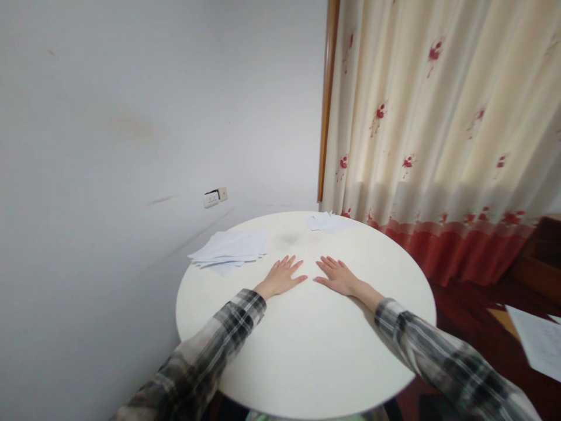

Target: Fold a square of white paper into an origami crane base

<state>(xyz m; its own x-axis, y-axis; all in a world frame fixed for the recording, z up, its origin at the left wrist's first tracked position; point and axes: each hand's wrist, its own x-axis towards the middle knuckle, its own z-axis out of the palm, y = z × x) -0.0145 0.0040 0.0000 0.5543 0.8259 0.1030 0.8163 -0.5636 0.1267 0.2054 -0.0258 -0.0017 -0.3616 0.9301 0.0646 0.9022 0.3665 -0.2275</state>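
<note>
My left hand [283, 277] lies flat on the round white table [307, 345], its fingers spread and nothing in it. Just left of it and a little farther off is a loose stack of white paper sheets [232, 245], which the hand does not touch. Across a short gap, my right hand [336, 276] also rests palm down with fingers outstretched and holds nothing. A smaller pile of white paper pieces [326, 222] lies beyond it at the table's far edge. Both forearms wear grey plaid sleeves.
A white wall [131, 117] with a socket [211, 199] borders the table's left side. Cream curtains [416, 117] with red flowers hang behind on the right. At the right edge, a printed sheet [537, 339] shows above the dark red floor [464, 316].
</note>
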